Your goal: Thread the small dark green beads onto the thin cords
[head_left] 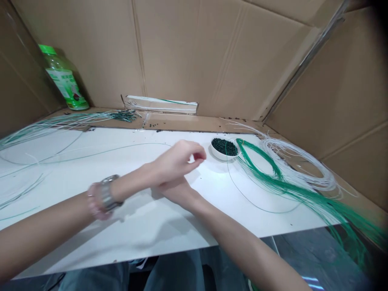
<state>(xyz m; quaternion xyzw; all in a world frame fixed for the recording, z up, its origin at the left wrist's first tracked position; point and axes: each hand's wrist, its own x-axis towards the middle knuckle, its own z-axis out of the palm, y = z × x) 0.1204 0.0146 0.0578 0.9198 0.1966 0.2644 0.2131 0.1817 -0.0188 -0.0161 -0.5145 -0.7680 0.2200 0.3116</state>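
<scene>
My left hand [182, 159] crosses over my right hand above the white table. Its thumb and forefinger curl together in a pinch, and whatever lies between them is too small to make out. Below it, my right hand [177, 190] is mostly covered, its fingers hidden. A thin green wire [133, 145] arcs across the table from the left and ends from sight near my left hand. Just right of the fingertips stands a white bowl [218, 155] of small dark green beads [224, 146]. A silver watch [109, 193] and a pink bead bracelet [96, 202] circle my left wrist.
Right of the bowl lie a bundle of green wires [291, 188], hanging over the table edge, and a coil of white wires [321, 173]. At back left are beaded wires [123, 115] and a green-capped bottle [67, 87]. Cardboard walls [188, 48] enclose the table [130, 232].
</scene>
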